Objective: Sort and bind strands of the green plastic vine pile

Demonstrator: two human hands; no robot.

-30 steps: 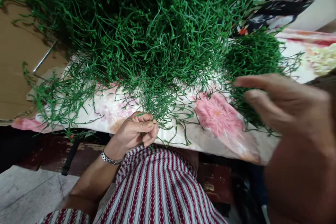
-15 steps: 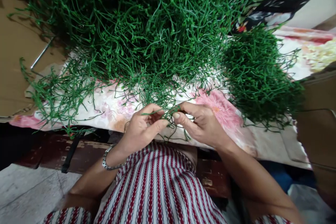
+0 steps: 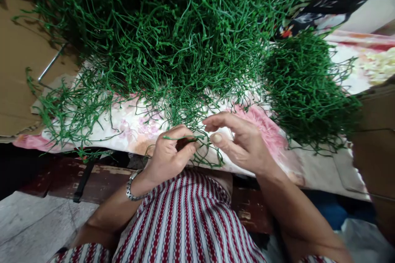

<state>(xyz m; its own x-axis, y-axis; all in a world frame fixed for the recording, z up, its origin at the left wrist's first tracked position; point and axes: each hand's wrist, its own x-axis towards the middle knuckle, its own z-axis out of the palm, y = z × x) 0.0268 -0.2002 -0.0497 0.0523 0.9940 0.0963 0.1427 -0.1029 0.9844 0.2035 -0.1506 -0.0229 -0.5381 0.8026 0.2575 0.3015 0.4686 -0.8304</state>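
Note:
Thin green plastic-looking stems point(image 3: 205, 154) are pinched between the thumb and fingers of my left hand point(image 3: 173, 154), their loose ends hanging to the right over the cloth edge. Beside them my right hand point(image 3: 239, 144) is open, thumb and forefinger apart, with nothing visible between them. Just beyond both hands lies a loose strip of green stems point(image 3: 185, 109), running back into a large heap of green stems point(image 3: 173, 37). The heap fills the far part of the view. Part of the held stems is hidden by my left fingers.
A denser pile of green stems point(image 3: 308, 90) lies at the right, and scattered stems point(image 3: 74, 111) lie at the left. Beneath is a flowered cloth point(image 3: 129, 125). Cardboard point(image 3: 18, 78) with a thin metal rod point(image 3: 51, 63) is at the left; a dark printed bag point(image 3: 324, 12) stands at the far right.
My right thumb and forefinger have come apart from the stems, and the hand has drawn slightly right. My left hand keeps hold of the stems.

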